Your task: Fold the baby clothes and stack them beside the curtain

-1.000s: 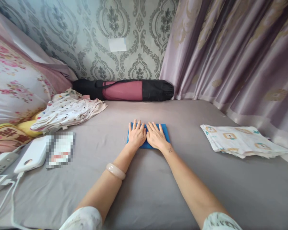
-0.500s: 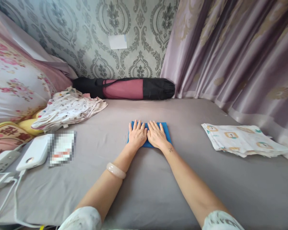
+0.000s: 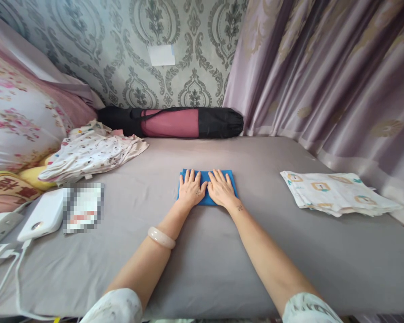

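A folded blue cloth (image 3: 207, 199) lies flat on the grey bed sheet (image 3: 208, 251), in the middle of the view. On its left half rests my left hand (image 3: 190, 189), palm down, with the fingers stretched out and pointing away from me. My right hand (image 3: 221, 189) lies flat on the right half in the same way. Between the two hands, whose thumbs are close together, a strip of blue shows. A pale bangle (image 3: 161, 238) circles my left forearm.
At right lies a folded patterned white cloth (image 3: 336, 190). A crumpled printed garment (image 3: 97, 154), a white power bank (image 3: 44, 215), a blurred packet (image 3: 85, 208) and a power strip (image 3: 2, 226) with cables are at left. A pink-and-black rolled bag (image 3: 171, 123) lies along the wall.
Both hands stay flat on the blue cloth, with slightly more of it showing between them. The whole view has shifted a little.
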Available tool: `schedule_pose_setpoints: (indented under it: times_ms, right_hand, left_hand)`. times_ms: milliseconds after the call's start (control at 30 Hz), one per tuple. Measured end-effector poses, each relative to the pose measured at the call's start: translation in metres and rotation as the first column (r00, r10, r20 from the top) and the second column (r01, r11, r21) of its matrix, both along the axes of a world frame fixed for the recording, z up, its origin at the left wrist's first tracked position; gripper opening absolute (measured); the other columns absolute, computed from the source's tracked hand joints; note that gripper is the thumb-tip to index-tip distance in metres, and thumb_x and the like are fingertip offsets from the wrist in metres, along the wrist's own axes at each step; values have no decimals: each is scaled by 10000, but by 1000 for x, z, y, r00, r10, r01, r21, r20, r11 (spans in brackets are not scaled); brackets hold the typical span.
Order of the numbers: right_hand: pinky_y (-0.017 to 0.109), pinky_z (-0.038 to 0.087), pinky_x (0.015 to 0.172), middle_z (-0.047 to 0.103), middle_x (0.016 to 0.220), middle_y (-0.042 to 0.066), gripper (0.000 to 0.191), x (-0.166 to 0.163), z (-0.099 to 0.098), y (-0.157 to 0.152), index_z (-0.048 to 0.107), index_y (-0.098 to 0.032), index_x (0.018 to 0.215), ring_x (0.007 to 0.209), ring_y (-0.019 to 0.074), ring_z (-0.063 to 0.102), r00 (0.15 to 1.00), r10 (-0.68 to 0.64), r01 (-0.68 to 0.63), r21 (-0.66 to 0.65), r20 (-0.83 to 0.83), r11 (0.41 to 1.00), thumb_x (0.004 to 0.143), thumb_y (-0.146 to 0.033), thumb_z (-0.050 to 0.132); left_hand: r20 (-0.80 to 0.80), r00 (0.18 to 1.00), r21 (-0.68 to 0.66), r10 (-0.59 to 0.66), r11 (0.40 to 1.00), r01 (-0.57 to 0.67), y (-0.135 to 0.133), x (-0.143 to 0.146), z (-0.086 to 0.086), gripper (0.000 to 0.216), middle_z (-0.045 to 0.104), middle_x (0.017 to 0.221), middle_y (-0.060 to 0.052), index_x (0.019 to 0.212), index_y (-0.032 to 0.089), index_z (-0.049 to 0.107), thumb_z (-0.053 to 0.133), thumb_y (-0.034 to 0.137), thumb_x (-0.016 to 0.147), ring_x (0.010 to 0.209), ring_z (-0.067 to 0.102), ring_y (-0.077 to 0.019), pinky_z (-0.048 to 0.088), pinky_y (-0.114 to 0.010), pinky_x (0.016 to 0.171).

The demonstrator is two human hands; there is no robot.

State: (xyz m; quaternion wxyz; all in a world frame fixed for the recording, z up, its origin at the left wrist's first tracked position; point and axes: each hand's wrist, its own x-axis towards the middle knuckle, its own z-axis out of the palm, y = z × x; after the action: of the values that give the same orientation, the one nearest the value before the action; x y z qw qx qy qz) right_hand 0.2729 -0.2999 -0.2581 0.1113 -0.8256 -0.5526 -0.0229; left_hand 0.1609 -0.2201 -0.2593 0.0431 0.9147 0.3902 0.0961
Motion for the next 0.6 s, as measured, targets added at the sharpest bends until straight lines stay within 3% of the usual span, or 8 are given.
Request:
schedule_pose_setpoints:
  times_ms: [133,400,600]
  right_hand:
    - [467,96,1157,259,1546,145,583,6,-1,-2,306,-41,1466,1438,255,171,988,-153,153,-1,-6,988,971,-329,202]
    - [446,108,1159,278,1541,139,587,10,-3,-1,309,-47,1463,1432,250,194,986,-161,159,-37,-44,987,970,-346,197]
    - [440,115,1160,249,1549,147,607,24,-2,-8,281,-20,1470,1437,252,171,962,-249,248,-24,-107,968,978,-354,161]
  left_hand:
    - [17,997,10,74,997,-74,4,-2,1,631,300,1531,-145,1447,113,360,186,483,966,1432,210,-290,155,-504,1154]
    - [-12,997,-35,75,997,-76,9,-2,-3,636,298,1532,-143,1447,128,357,216,505,954,1424,233,-292,206,-499,1141]
    - [59,990,21,132,991,-133,17,-10,-5,621,327,1524,-115,1450,132,363,150,467,972,1426,235,-271,175,-483,1159]
